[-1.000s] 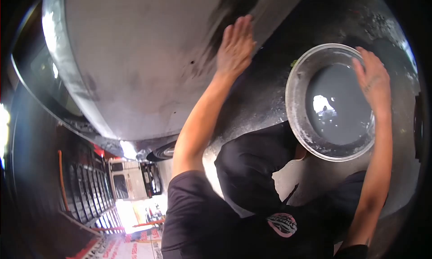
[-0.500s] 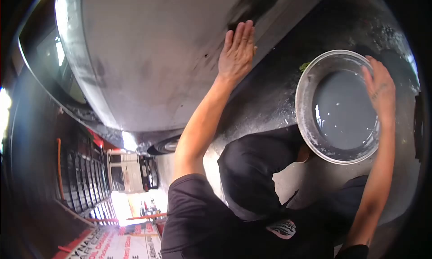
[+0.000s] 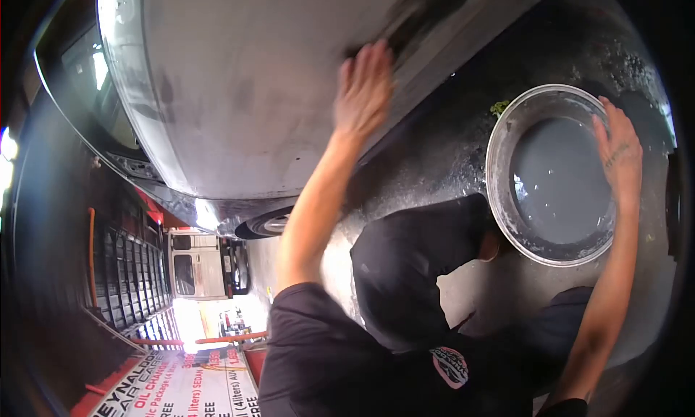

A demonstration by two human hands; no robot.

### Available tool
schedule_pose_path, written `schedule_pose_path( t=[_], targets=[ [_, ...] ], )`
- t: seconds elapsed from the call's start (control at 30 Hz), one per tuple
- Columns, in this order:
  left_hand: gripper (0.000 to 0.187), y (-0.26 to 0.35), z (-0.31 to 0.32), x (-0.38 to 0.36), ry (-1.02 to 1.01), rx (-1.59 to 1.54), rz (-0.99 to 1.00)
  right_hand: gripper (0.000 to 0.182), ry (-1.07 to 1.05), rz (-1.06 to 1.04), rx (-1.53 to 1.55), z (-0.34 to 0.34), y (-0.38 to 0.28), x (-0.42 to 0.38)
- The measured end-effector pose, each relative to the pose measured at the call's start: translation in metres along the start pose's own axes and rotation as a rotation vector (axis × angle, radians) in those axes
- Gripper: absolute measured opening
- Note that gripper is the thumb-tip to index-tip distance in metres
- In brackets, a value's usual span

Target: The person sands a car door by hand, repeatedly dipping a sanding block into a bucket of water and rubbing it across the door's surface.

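Note:
My left hand [image 3: 363, 91] lies flat against a dull grey car body panel [image 3: 239, 84], its fingers stretched out and slightly blurred. Whether anything is under the palm is hidden. Just beyond the fingertips a dark, wet-looking streak [image 3: 427, 15] runs across the panel. On the right, my right hand [image 3: 621, 153] grips the far right rim of a round metal basin [image 3: 499, 192], thumb to the inner side. Cloudy grey water [image 3: 561, 182] with a few bubbles fills part of the basin, which stands on the floor.
My bent knee [image 3: 405, 265] in dark trousers is between the car and the basin. A small green leafy bit [image 3: 499, 108] lies beside the basin. The car's wheel [image 3: 266, 224], a white vehicle [image 3: 197, 265], a metal grille [image 3: 130, 283] and a printed sign [image 3: 181, 388] are on the left.
My left hand has slid a little to the left and down over the panel. The right hand stays at the basin rim. The whole view has shifted slightly.

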State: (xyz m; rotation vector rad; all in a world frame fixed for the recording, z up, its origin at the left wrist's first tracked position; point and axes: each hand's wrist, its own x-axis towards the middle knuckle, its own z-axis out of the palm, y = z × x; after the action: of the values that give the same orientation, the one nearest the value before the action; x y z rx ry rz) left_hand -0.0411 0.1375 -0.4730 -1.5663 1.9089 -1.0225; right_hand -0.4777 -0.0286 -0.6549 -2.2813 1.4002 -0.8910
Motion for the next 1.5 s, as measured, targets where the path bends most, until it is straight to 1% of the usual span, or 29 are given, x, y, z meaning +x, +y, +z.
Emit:
schedule_pose_path(
  t=[0.07,0.1,0.13,0.23,0.27,0.33,0.4,0.43,0.5,0.53,0.57,0.6,0.63,0.67,0.73,0.8,0.83,0.87,0.9,0.93,0.97,1.03,1.07,1.13,1.2,1.27,1.3,1.37,1.5],
  targets=[
    [0.07,-0.031,0.013,-0.108,-0.256,0.036,-0.074,0.039,-0.007,0.012,-0.025,-0.009,-0.006,0.0],
    [0.07,-0.047,0.023,-0.171,-0.247,0.054,-0.095,0.039,-0.029,0.006,-0.044,-0.013,-0.012,-0.001],
    [0.069,-0.056,0.032,-0.202,-0.233,0.066,-0.125,0.039,-0.016,0.024,-0.051,-0.017,-0.015,0.001],
    [0.072,-0.035,0.021,-0.127,-0.265,0.011,-0.153,0.039,-0.08,0.053,-0.081,-0.02,-0.024,0.001],
    [0.073,-0.015,0.014,-0.069,-0.236,-0.003,-0.158,0.038,-0.076,0.047,-0.078,-0.022,-0.023,0.003],
    [0.069,0.022,0.024,0.021,0.066,-0.005,-0.062,0.038,-0.1,0.018,-0.068,-0.018,-0.017,0.0],
    [0.063,0.043,0.014,0.065,0.165,-0.03,-0.01,0.039,-0.014,0.008,0.019,-0.001,0.004,0.001],
    [0.063,0.034,0.013,0.038,0.142,-0.026,-0.026,0.04,-0.079,0.101,0.066,-0.003,0.003,0.004],
    [0.062,0.001,0.01,-0.034,-0.125,0.07,0.056,0.039,-0.056,0.089,0.091,0.0,0.006,0.006],
    [0.063,-0.013,0.023,-0.096,-0.177,0.09,-0.006,0.039,-0.034,0.083,0.121,0.001,0.008,0.004],
    [0.064,-0.025,0.033,-0.153,-0.312,0.119,-0.067,0.039,-0.019,0.102,0.115,-0.004,0.001,0.004],
    [0.068,-0.034,0.047,-0.198,-0.29,0.129,-0.097,0.039,-0.062,0.087,0.012,-0.014,-0.013,0.005],
    [0.072,-0.028,0.031,-0.177,-0.177,0.067,-0.108,0.039,-0.117,0.067,-0.088,-0.022,-0.021,0.006],
    [0.072,-0.014,0.033,-0.147,-0.287,0.004,-0.187,0.039,-0.125,0.064,-0.089,-0.023,-0.024,0.005],
    [0.073,0.02,0.0,-0.048,-0.498,-0.094,-0.361,0.039,-0.112,0.077,-0.096,-0.024,-0.026,0.006],
    [0.073,0.045,0.03,0.019,0.027,-0.121,-0.156,0.04,-0.099,0.03,-0.079,-0.018,-0.017,0.003],
    [0.073,0.043,0.03,0.034,0.019,-0.112,-0.166,0.04,-0.054,0.011,-0.052,-0.011,-0.011,0.004],
    [0.073,0.042,0.025,0.04,0.028,-0.092,-0.089,0.04,-0.069,0.0,-0.038,-0.003,-0.004,0.003],
    [0.073,0.043,0.019,0.037,0.038,-0.078,-0.011,0.04,-0.053,0.022,0.03,0.003,0.006,0.004],
    [0.073,0.033,0.021,0.006,-0.031,-0.073,-0.048,0.04,-0.016,0.06,0.091,0.005,0.013,0.005],
    [0.073,0.015,0.024,-0.05,-0.098,-0.064,-0.081,0.04,-0.007,0.07,0.098,0.007,0.012,0.004],
    [0.073,-0.017,0.025,-0.146,-0.404,-0.002,-0.235,0.039,0.02,-0.015,0.016,0.003,0.008,0.003],
    [0.076,-0.032,0.044,-0.184,-0.163,0.112,-0.117,0.039,0.037,0.004,-0.002,-0.009,0.004,0.005],
    [0.077,-0.019,0.02,-0.132,-0.417,-0.056,-0.243,0.038,-0.08,0.044,-0.047,-0.019,-0.019,0.006],
    [0.073,0.011,0.018,-0.04,-0.258,-0.105,-0.236,0.037,-0.068,0.033,-0.069,-0.019,-0.013,0.007],
    [0.07,0.04,0.032,0.027,0.113,-0.122,-0.15,0.037,-0.057,0.032,-0.026,-0.013,-0.008,0.005],
    [0.07,0.033,0.026,0.031,0.11,-0.111,-0.154,0.037,-0.055,0.026,-0.017,-0.006,-0.001,0.007],
    [0.07,0.029,0.013,0.015,-0.005,-0.186,-0.035,0.037,0.022,0.024,0.095,0.006,0.014,0.005],
    [0.072,-0.026,0.032,-0.166,-0.295,0.055,-0.114,0.037,0.042,-0.006,-0.05,-0.011,-0.007,0.002]
  ],
)
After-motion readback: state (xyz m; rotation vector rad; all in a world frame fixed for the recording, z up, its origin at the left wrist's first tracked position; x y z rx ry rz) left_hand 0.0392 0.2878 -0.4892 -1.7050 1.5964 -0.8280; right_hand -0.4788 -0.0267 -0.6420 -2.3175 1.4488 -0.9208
